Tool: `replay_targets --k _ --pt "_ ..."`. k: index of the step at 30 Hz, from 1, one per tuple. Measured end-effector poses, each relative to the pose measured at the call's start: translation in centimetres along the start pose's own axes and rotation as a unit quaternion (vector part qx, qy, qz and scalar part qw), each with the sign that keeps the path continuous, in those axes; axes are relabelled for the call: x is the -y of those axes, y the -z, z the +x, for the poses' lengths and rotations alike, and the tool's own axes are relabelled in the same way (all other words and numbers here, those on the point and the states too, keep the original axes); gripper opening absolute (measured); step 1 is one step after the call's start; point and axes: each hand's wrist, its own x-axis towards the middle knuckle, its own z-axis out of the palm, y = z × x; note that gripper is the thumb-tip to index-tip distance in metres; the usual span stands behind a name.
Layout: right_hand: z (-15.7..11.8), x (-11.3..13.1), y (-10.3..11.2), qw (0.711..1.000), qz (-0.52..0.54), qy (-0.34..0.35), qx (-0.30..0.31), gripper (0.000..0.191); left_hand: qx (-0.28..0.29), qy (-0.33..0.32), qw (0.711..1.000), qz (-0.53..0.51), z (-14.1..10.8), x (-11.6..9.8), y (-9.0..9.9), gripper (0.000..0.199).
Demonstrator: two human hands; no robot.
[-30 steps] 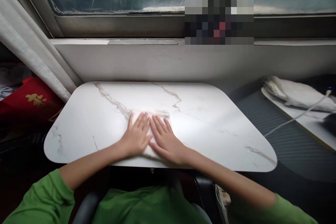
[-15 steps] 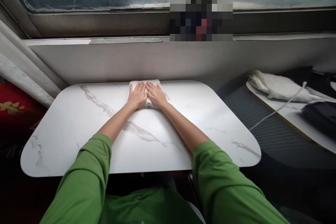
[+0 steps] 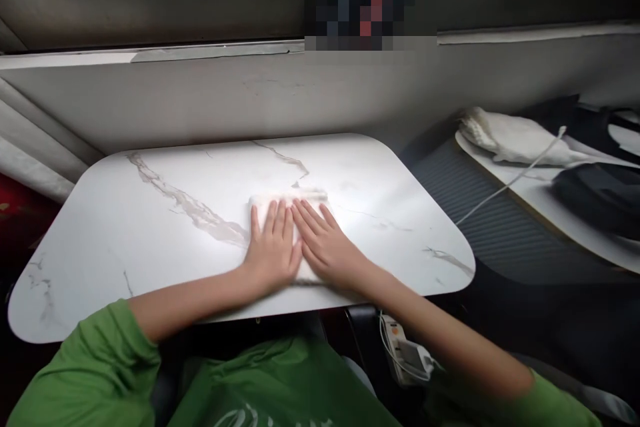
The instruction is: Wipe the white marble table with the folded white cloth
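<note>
left hand [image 3: 273, 243] + right hand [image 3: 327, 243]: flat, outstretched, side by side, perhaps touching (slight blur) | both atop white cloth [image 3: 306, 272] | cloth: on marbled table [image 3: 155, 233], toward near edge

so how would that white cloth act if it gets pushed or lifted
The white cloth will probably sag when lifted, since it looks like soft fabric. It seems folded, so it may open out. Pushed by the left hand and right hand lying flat on it, it should likely slide, as the tabletop looks smooth.
</note>
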Motion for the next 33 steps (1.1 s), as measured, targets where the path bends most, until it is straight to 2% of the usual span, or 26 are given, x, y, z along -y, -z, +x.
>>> replay_targets --k 3,6,9,12,16,18,21,23,26,29,33 --pt "-4.9 1.9 0.0 0.999 0.025 -0.019 -0.008 0.065 0.028 -0.058 0.998 -0.004 -3.2 -2.8 0.2 0.065" --pt "-5.7 1.4 0.2 0.998 0.050 -0.039 0.000 0.064 0.049 -0.073 0.996 -0.008 -3.0 -3.4 0.2 0.065" --pt "-2.5 -2.1 0.5 0.997 0.062 -0.049 0.025 0.062 0.060 -0.046 0.997 -0.007 1.1 -2.3 -0.2 0.065" --pt "3.4 -7.5 1.0 0.995 0.060 -0.065 0.044 0.063 0.037 -0.009 0.999 0.001 7.8 -0.3 -0.9 0.064" --pt "11.0 -13.4 1.7 0.993 0.034 -0.113 0.004 0.064 0.015 0.038 0.999 -0.001 16.2 2.0 -1.3 0.062" --pt "13.2 -14.9 1.7 0.992 0.019 -0.127 -0.018 0.063 0.001 0.060 0.998 0.002 18.4 2.6 -1.5 0.061" --pt "13.8 -15.7 1.4 0.994 0.008 -0.109 -0.031 0.063 -0.022 0.071 0.997 0.012 19.0 2.6 -1.7 0.060" --pt "12.6 -15.5 1.3 0.995 0.004 -0.094 -0.032 0.063 -0.021 0.071 0.997 0.016 18.1 1.9 -1.8 0.060" --pt "8.6 -14.0 1.4 0.996 -0.006 -0.087 -0.024 0.062 -0.005 0.059 0.998 0.020 15.3 -0.3 -1.8 0.061" --pt "2.4 -11.5 1.5 0.996 -0.016 -0.088 -0.022 0.061 0.021 0.016 0.999 0.018 11.3 -3.4 -1.6 0.061" --pt "-6.4 -7.6 1.5 0.995 -0.022 -0.092 -0.042 0.061 0.063 -0.074 0.995 0.010 5.7 -7.7 -1.3 0.062"
